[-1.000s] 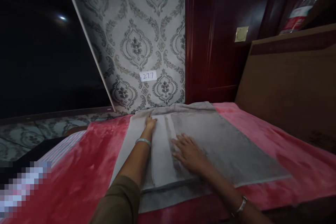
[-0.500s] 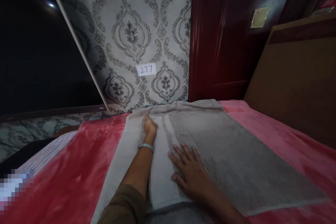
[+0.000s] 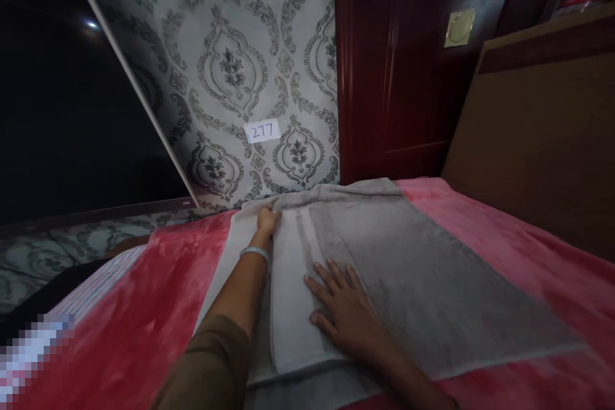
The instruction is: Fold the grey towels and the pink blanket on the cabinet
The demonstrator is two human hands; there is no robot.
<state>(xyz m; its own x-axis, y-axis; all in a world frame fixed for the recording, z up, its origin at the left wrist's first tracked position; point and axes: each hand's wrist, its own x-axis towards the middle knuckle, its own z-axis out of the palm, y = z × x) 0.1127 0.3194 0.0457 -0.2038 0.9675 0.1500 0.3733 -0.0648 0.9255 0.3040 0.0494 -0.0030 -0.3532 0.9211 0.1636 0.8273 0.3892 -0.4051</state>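
Note:
A grey towel (image 3: pixel 408 269) with a pale band lies spread on the pink-red blanket, and part of its left side is folded over into a lighter strip (image 3: pixel 291 295). At the far end of that fold, my left hand (image 3: pixel 268 221) is closed on the towel, its fingertips mostly hidden. A pale bracelet (image 3: pixel 254 252) rings the left wrist. My right hand (image 3: pixel 346 307) lies flat on the folded part, fingers spread, pressing on the cloth. Low creases run along the towel's far edge.
Behind the towel stands a patterned wall with a paper label (image 3: pixel 262 131) reading 277. A dark screen (image 3: pixel 81 96) is at left. A dark red panel (image 3: pixel 408 64) and a large brown board (image 3: pixel 538 141) stand at right. Striped fabric (image 3: pixel 103 278) shows beyond the blanket (image 3: pixel 163 295).
My left hand has shifted slightly left and away along the fold. My right hand stays flat in nearly the same spot on the towel. The view has turned slightly.

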